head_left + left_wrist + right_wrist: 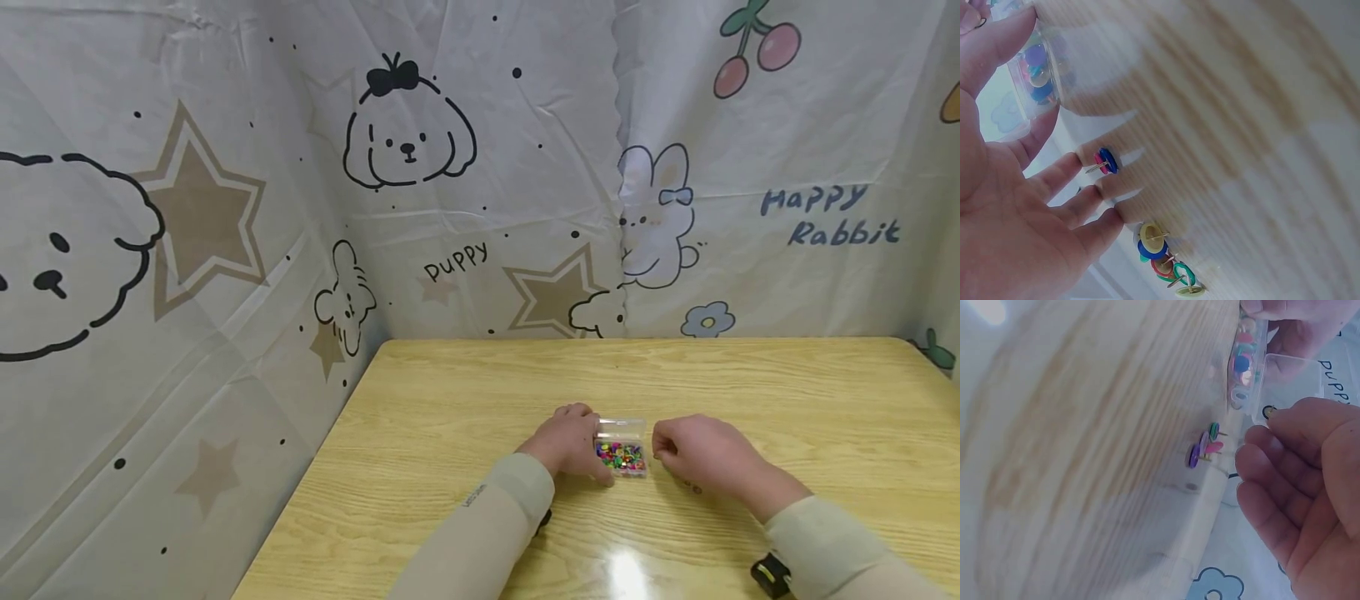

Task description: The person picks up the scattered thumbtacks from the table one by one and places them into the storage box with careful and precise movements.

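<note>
A small clear plastic box [636, 475] of multicoloured thumbtacks [619, 457] lies on the table, its transparent lid [622, 428] swung back. My left hand [567, 442] grips the box's left end between thumb and index finger, as the left wrist view shows; its other fingers spread out loosely. My right hand [705, 454] is just right of the box, thumb and index fingertip pinching a small thumbtack [1269, 412] with a dark rim and yellowish middle. Its other fingers curl loosely. In the right wrist view, several loose thumbtacks [1194, 455] lie near that hand.
Close to my left fingers, a blue and pink pair of thumbtacks [1106, 160] and a cluster of several more thumbtacks [1154, 240] lie on the wooden table [465, 392]. Behind the table hangs a printed cloth [525, 200]; it also runs along the left side.
</note>
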Action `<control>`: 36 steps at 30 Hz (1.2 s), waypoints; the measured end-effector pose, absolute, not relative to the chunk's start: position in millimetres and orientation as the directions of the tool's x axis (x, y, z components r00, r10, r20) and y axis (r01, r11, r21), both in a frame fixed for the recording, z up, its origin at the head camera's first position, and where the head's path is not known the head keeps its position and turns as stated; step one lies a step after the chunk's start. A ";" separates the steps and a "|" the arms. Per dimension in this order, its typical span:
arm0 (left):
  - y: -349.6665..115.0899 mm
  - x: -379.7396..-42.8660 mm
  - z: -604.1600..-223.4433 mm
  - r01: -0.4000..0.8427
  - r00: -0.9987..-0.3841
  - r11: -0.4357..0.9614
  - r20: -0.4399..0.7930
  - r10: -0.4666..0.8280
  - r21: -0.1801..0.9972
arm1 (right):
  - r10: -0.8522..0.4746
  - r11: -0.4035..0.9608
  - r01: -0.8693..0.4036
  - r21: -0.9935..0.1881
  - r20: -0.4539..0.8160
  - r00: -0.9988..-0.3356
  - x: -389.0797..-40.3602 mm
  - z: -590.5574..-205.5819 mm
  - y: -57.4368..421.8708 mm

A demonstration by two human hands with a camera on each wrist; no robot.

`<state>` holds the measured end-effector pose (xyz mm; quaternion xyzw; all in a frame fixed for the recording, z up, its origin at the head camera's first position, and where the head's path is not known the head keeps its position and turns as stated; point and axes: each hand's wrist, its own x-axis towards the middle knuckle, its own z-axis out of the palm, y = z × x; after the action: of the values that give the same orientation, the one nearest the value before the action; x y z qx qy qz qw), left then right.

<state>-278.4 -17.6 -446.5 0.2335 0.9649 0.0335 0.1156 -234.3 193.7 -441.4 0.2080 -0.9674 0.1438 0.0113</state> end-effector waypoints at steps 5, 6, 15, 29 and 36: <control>-17.5 -278.1 -446.3 0.438 -0.864 0.890 -0.213 0.455 0.125 | -0.404 0.863 -0.412 -0.293 0.090 -0.910 -233.2 -441.7 187.6; -17.7 -278.0 -446.4 0.438 -0.864 0.890 -0.214 0.456 0.128 | -0.406 0.862 -0.416 -0.290 0.095 -0.909 -233.4 -442.3 186.6; -19.3 -277.8 -448.0 0.446 -0.861 0.883 -0.201 0.467 0.143 | -0.427 0.857 -0.455 -0.241 0.159 -0.890 -236.1 -448.8 177.6; -19.7 -279.3 -449.4 0.453 -0.860 0.881 -0.193 0.473 0.138 | -0.475 0.842 -0.500 -0.202 0.162 -0.865 -235.1 -448.7 172.8; -20.0 -279.6 -450.6 0.453 -0.859 0.881 -0.197 0.472 0.135 | -0.480 0.832 -0.502 -0.235 0.149 -0.865 -237.0 -451.9 176.0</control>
<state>-279.6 -20.0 -450.6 0.2401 0.9633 0.0418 0.1128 -237.0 176.0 -451.9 0.2567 -0.9562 0.1339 0.0420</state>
